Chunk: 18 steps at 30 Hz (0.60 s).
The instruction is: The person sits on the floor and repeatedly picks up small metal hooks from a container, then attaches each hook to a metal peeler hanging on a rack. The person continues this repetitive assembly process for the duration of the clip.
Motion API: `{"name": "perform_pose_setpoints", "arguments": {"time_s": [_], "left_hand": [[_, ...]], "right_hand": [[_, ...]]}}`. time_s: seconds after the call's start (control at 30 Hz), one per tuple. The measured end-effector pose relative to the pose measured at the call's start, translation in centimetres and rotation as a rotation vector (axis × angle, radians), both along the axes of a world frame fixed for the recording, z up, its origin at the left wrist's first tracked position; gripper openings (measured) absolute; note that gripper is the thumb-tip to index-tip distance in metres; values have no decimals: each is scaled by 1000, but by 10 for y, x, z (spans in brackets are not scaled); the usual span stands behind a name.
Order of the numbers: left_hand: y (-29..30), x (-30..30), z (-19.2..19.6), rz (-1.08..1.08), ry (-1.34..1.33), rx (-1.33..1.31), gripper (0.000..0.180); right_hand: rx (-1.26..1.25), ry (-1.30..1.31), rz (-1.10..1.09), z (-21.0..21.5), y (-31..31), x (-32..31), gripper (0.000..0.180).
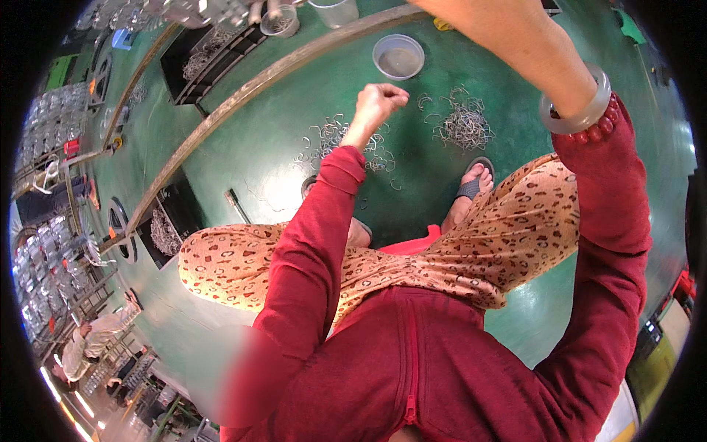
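My left hand (pixel 377 109) is closed in a pinch above the green floor, between two heaps of metal pieces. Whatever its fingers hold, if anything, is too small to make out. Below it and to the left lies a loose scatter of bent silver wire hooks (pixel 329 137). A denser pile of similar hooks (pixel 465 127) sits to the right, in front of my sandalled foot. Just beyond the hand stands a round pale plastic bowl (pixel 398 59) with a greyish bottom. My right forearm (pixel 530 55), wearing a pale bangle, reaches out past the top edge, so the right hand is out of sight.
A long curved metal bar (pixel 243 96) crosses the left side. Behind it are dark crates (pixel 193 70) of metal pieces and small buckets (pixel 282 23). Racks of clear, shiny items (pixel 46 280) line the far left, where another person (pixel 92 335) is at work.
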<state>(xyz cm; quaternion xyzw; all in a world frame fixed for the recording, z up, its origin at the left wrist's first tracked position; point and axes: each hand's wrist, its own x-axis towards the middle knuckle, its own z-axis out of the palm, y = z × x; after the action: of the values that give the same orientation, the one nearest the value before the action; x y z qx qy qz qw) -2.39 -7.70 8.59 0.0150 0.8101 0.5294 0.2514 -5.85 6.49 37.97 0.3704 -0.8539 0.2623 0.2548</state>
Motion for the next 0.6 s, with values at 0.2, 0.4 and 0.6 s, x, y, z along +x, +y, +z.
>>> {"name": "perform_pose_setpoints", "arguments": {"time_s": [0.2,0.4,0.6], "left_hand": [[61,25,-65,-174,246,-311,13],[76,52,-109,-398,567,-594,19],[73,64,-102,-119,439,-476,8]], "right_hand": [[-50,-15,66,-11,12,-8,14],[-97,-49,65,-19,14,-9,14],[-149,-71,18,-10,-1,-4,15]]}}
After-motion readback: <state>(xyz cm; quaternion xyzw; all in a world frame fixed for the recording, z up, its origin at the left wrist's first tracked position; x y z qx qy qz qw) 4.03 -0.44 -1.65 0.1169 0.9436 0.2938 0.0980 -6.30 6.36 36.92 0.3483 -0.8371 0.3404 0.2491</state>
